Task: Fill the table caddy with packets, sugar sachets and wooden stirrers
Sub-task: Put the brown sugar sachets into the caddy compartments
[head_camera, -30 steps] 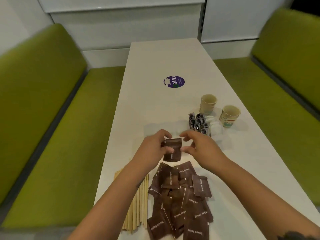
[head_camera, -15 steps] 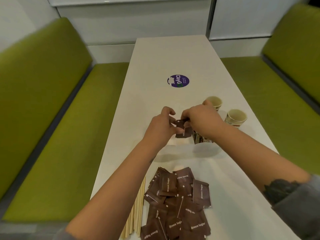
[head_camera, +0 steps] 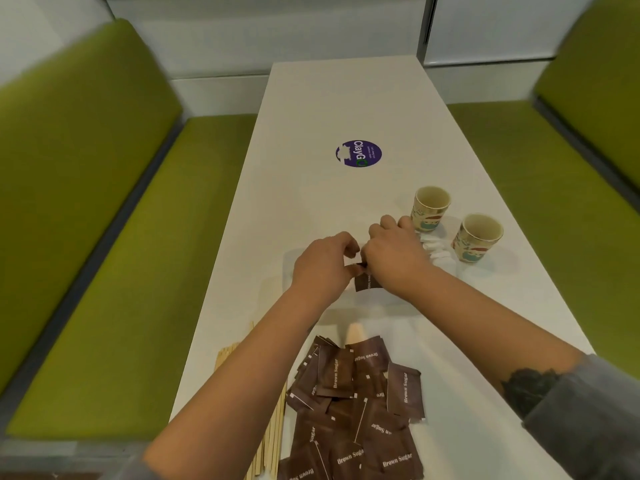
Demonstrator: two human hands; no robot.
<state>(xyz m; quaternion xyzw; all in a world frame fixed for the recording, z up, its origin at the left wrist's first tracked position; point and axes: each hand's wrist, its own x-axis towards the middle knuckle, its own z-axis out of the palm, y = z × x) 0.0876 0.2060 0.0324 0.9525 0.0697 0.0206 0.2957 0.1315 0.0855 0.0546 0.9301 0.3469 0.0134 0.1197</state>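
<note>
Green padded benches stand on both sides of the long white table [head_camera: 346, 98], and a round purple sticker [head_camera: 358, 153] lies far in front of my hands. My left hand [head_camera: 322, 268] and my right hand [head_camera: 394, 258] are close together, almost touching. Between them I pinch one brown sugar sachet [head_camera: 365, 282]: the left thumb and finger hold its upper corner, and the right hand covers the other side. The sachet hangs low between the hands, over a pale low shape that I judge to be the table caddy [head_camera: 291, 268], but I cannot see its walls well.

Just beyond my right hand stand two paper cups [head_camera: 431, 209], with some white packets [head_camera: 438, 254] beside them. Near my elbows lies the pile of brown sachets [head_camera: 353, 410], and to the left of my left forearm are the wooden stirrers [head_camera: 273, 441].

I think the step is to set this sachet upright in its compartment. To do it well, I should keep it straight, lower it gently and loosen my fingers only when its lower edge rests inside. Most of the sachets and all the stirrers are still waiting.
</note>
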